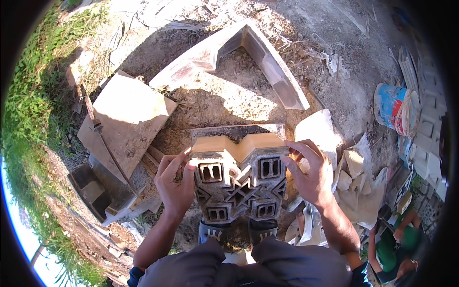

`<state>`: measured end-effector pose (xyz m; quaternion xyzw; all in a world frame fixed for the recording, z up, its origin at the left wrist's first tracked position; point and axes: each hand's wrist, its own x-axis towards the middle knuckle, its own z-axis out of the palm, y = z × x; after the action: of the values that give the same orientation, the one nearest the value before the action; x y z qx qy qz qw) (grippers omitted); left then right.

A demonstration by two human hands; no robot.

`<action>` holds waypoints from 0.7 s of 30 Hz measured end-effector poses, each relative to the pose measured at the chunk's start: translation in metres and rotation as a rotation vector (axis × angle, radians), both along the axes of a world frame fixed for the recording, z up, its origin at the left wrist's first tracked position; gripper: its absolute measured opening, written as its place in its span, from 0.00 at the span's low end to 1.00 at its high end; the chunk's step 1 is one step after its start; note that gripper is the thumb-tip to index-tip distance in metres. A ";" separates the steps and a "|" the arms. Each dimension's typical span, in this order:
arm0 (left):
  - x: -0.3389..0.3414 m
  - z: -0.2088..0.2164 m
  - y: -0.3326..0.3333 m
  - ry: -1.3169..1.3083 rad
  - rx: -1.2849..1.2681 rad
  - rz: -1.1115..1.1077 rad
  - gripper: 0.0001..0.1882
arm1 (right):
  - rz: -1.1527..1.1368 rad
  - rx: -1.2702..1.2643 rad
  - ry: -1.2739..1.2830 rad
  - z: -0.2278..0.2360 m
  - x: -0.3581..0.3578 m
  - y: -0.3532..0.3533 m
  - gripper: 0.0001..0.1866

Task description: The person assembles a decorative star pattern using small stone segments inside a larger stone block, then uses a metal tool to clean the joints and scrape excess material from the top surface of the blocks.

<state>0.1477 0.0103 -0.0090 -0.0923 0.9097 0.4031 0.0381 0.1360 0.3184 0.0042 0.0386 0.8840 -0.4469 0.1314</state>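
Note:
A dark grey block-like mould with slotted squares and a crossed pattern stands upright between my feet. Along its far side lies a smooth tan piece with a V-shaped dip in the middle; its material is unclear. My left hand pinches the left end of this tan piece, thumb at the mould's corner. At the other end, my right hand grips with thumb and fingertips. A grey notched panel sits just beyond the tan piece.
Beyond lies a large angled mould frame on dirt. To the left are a flat board, a long thin rod and a dark box-like form. At right are a blue bucket, broken chunks and another person.

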 end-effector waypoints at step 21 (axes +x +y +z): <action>0.012 -0.002 0.000 -0.103 0.306 0.179 0.13 | -0.317 -0.180 -0.117 -0.003 0.016 -0.013 0.16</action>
<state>0.1599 0.0104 -0.0110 -0.1866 0.8226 0.5335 0.0620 0.1521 0.3056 0.0010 0.1917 0.8141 -0.5363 0.1135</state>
